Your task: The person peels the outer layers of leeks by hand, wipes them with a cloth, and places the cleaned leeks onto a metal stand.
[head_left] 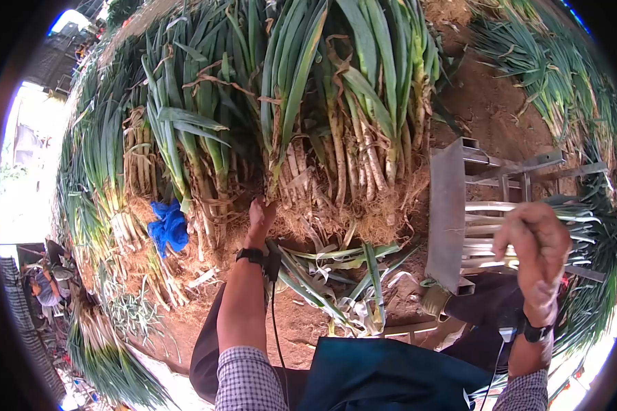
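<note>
Head view: left hand (260, 218) rests at the root end of a leafy leek (277, 156) among standing bunches (373, 147), fingertips hidden, so pinching cannot be told. Right hand (536, 250), fingers loosely curled, hovers before pale-stemmed leeks (483, 234) beside a metal stand (447, 219).

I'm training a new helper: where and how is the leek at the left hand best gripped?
Probably by the lower stalk, from the near side: the leek stands roughly upright, leaves spreading above a narrower base, with neighbouring stalks crowding its right.
</note>
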Demonstrator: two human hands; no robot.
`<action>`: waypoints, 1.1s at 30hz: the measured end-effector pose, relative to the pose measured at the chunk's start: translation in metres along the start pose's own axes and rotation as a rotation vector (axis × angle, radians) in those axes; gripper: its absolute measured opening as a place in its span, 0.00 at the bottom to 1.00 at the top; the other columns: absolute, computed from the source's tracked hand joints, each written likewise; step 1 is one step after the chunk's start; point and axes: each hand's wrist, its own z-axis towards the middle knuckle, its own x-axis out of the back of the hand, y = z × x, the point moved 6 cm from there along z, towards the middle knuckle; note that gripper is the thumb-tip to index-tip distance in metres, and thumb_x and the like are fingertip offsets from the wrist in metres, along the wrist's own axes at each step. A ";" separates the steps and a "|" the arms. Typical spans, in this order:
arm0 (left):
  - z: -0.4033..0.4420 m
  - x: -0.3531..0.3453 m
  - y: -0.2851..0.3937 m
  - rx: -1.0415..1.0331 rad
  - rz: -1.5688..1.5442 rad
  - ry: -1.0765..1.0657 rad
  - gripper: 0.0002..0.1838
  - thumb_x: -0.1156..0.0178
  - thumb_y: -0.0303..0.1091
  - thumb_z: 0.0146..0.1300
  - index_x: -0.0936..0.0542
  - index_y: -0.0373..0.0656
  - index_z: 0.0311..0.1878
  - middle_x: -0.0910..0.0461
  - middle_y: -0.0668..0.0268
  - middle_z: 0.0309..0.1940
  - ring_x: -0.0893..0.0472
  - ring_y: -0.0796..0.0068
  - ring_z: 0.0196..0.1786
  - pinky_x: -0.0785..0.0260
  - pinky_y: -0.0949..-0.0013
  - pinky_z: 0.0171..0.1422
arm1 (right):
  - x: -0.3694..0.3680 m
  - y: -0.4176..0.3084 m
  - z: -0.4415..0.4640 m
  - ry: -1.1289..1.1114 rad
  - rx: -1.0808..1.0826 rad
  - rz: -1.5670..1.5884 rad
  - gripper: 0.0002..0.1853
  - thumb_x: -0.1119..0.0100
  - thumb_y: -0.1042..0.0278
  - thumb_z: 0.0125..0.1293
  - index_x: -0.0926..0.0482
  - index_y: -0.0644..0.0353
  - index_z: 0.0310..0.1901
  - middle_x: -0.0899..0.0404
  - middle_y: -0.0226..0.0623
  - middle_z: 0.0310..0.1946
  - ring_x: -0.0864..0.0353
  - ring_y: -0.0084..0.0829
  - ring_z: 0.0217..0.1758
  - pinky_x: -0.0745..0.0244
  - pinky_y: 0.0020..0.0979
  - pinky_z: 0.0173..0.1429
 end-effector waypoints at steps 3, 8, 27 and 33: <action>-0.047 0.010 0.079 -0.204 -0.042 -0.086 0.17 0.35 0.37 0.67 0.23 0.32 0.48 0.22 0.65 0.28 0.26 0.77 0.31 0.33 0.67 0.33 | -0.018 0.001 0.000 -0.191 0.022 -0.078 0.05 0.47 0.81 0.70 0.24 0.65 0.45 0.19 0.35 0.28 0.23 0.19 0.25 0.26 0.24 0.27; -0.153 -0.010 0.190 -0.015 -0.822 -0.361 0.11 0.43 0.40 0.74 0.27 0.42 0.43 0.24 0.67 0.29 0.24 0.79 0.25 0.28 0.73 0.27 | -0.078 0.012 -0.008 -0.462 0.098 -0.179 0.06 0.41 0.71 0.71 0.20 0.64 0.43 0.19 0.32 0.24 0.21 0.19 0.25 0.24 0.23 0.27; -0.360 -0.043 0.153 -0.099 -0.838 -0.098 0.18 0.45 0.45 0.75 0.28 0.40 0.55 0.26 0.69 0.29 0.29 0.81 0.25 0.35 0.74 0.27 | -0.210 0.167 -0.028 -0.347 -0.496 -0.011 0.11 0.29 0.68 0.57 0.22 0.60 0.36 0.22 0.31 0.22 0.28 0.21 0.16 0.36 0.25 0.16; -0.349 -0.064 0.121 -0.009 -0.677 0.114 0.29 0.38 0.47 0.67 0.28 0.32 0.60 0.19 0.41 0.49 0.19 0.47 0.52 0.28 0.56 0.58 | -0.204 0.021 -0.018 -0.236 -0.299 0.047 0.10 0.35 0.74 0.60 0.24 0.68 0.41 0.19 0.40 0.29 0.27 0.22 0.18 0.31 0.23 0.17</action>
